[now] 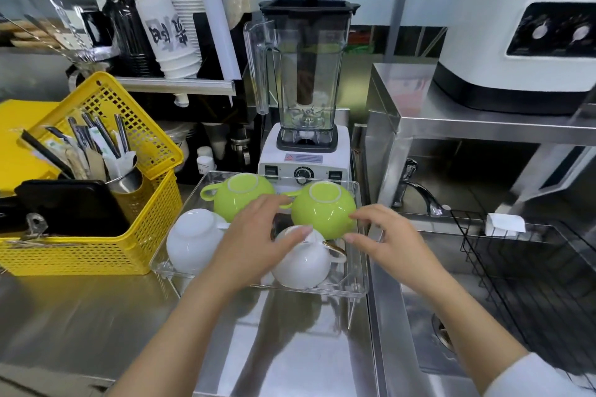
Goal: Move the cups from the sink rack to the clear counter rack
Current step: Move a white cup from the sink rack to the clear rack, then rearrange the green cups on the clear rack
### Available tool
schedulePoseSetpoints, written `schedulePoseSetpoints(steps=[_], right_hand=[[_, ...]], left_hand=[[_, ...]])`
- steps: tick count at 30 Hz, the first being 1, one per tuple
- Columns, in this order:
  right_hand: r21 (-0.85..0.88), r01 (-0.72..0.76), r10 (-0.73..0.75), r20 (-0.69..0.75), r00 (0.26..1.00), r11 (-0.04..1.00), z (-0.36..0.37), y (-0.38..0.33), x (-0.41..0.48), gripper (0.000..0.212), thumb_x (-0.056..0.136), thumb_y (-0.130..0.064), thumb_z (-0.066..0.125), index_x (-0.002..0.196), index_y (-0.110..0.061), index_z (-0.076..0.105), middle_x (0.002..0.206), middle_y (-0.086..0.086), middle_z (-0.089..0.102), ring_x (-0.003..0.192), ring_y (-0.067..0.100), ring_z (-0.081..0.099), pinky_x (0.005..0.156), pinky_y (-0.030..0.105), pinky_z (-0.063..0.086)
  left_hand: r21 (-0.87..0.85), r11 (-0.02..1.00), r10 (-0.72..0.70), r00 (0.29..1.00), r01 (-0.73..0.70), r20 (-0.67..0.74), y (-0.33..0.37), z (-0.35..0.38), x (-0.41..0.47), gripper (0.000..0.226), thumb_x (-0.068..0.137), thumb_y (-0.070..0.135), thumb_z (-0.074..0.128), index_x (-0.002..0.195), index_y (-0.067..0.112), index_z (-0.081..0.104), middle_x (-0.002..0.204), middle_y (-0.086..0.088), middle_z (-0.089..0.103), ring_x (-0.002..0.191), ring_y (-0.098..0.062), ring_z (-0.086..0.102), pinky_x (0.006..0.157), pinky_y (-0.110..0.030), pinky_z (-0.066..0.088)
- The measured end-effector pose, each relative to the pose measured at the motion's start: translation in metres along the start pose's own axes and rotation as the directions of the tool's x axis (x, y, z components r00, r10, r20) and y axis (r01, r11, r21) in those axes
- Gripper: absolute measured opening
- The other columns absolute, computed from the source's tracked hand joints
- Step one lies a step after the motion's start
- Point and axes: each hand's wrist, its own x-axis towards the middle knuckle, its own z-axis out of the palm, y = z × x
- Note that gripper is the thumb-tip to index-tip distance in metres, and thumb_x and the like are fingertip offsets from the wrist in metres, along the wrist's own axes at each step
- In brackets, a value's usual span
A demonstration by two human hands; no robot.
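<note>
Fingers of the left hand are spread wide and rest on top of the near-right white cup, without closing around it. Fingers of the right hand are also spread; their tips touch the right flank of the rear-right green cup, gripping nothing.

The clear counter rack stands on the steel bench at the centre of the view. It holds four cups, all upside down:
- rear-right green cup, at 1 o'clock within the rack;
- rear-left green cup, at 11 o'clock, handle pointing left;
- near-left white cup, at 8 o'clock;
- near-right white cup, at 5 o'clock, gold-edged handle pointing right.

The two green cups sit just beside each other; the near-right white cup sits just in front of the rear-right green cup.

The black wire sink rack lies at 3 o'clock from the clear rack, over the sink, with no cup visible in it. A blender stands at 12 o'clock behind the clear rack. A yellow basket with utensils stands at 9 o'clock.
</note>
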Motion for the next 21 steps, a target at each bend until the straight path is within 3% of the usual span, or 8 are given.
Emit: schedulePoseSetpoints(steps=[3, 6, 9, 12, 17, 21], right_hand=[[-0.088, -0.039, 0.037, -0.031, 0.999, 0.995, 0.001, -0.002, 0.011, 0.048, 0.078, -0.027, 0.069, 0.122, -0.015, 0.054, 0.121, 0.004, 0.056, 0.117, 0.023, 0.049, 0.105, 0.039, 0.032], [-0.159, -0.097, 0.099, 0.008, 0.995, 0.983, 0.005, -0.004, 0.022, 0.062, 0.08, -0.034, 0.066, 0.134, -0.02, 0.04, 0.138, 0.003, 0.045, 0.13, 0.021, 0.036, 0.105, 0.035, 0.021], [-0.175, -0.114, 0.123, 0.042, 0.991, 0.978, 0.012, -0.004, 0.03, 0.07, 0.078, -0.039, 0.067, 0.137, -0.025, 0.033, 0.143, 0.002, 0.04, 0.133, 0.019, 0.033, 0.1, 0.034, 0.018], [-0.241, -0.096, 0.113, 0.057, 0.992, 0.966, 0.019, -0.004, 0.035, 0.074, 0.077, -0.043, 0.065, 0.139, -0.028, 0.027, 0.146, -0.002, 0.036, 0.135, 0.018, 0.03, 0.091, 0.031, 0.015], [-0.258, -0.108, 0.13, 0.07, 0.989, 0.96, 0.021, -0.005, 0.038, 0.081, 0.076, -0.043, 0.066, 0.141, -0.03, 0.02, 0.146, 0.001, 0.035, 0.135, 0.021, 0.029, 0.098, 0.036, 0.016], [-0.208, -0.1, 0.12, 0.085, 0.989, 0.973, 0.015, -0.002, 0.039, 0.079, 0.076, -0.038, 0.068, 0.141, -0.03, 0.023, 0.148, -0.001, 0.033, 0.135, 0.02, 0.028, 0.099, 0.033, 0.017]], left_hand=[[0.038, 0.999, -0.032, 0.999, 0.032, 0.013, 0.002, -0.005, 0.03, 0.049, 0.085, 0.037, 0.059, 0.127, 0.016, 0.048, 0.131, -0.001, 0.051, 0.124, -0.017, 0.044, 0.099, -0.029, 0.033], [0.117, 0.99, -0.096, 0.987, 0.081, 0.127, -0.003, -0.004, 0.059, 0.042, 0.091, 0.027, 0.052, 0.13, 0.013, 0.046, 0.138, -0.006, 0.047, 0.128, -0.023, 0.04, 0.104, -0.033, 0.031], [0.243, 0.964, -0.167, 0.959, 0.11, 0.23, -0.008, 0.001, 0.077, 0.034, 0.094, 0.02, 0.043, 0.127, 0.01, 0.048, 0.135, -0.013, 0.048, 0.124, -0.03, 0.043, 0.102, -0.039, 0.036], [0.261, 0.961, -0.174, 0.932, 0.09, 0.319, -0.011, 0.004, 0.085, 0.036, 0.091, 0.006, 0.041, 0.125, 0.015, 0.048, 0.129, -0.013, 0.055, 0.112, -0.031, 0.052, 0.092, -0.039, 0.045], [0.362, 0.932, -0.126, 0.944, 0.008, 0.305, -0.008, 0.002, 0.089, 0.049, 0.086, 0.003, 0.044, 0.132, 0.02, 0.038, 0.118, -0.016, 0.056, 0.1, -0.035, 0.056, 0.076, -0.038, 0.044], [0.231, 0.973, -0.095, 0.95, 0.025, 0.298, -0.01, -0.003, 0.095, 0.033, 0.083, 0.001, 0.048, 0.11, 0.019, 0.049, 0.101, -0.009, 0.058, 0.094, -0.033, 0.058, 0.08, -0.042, 0.048]])
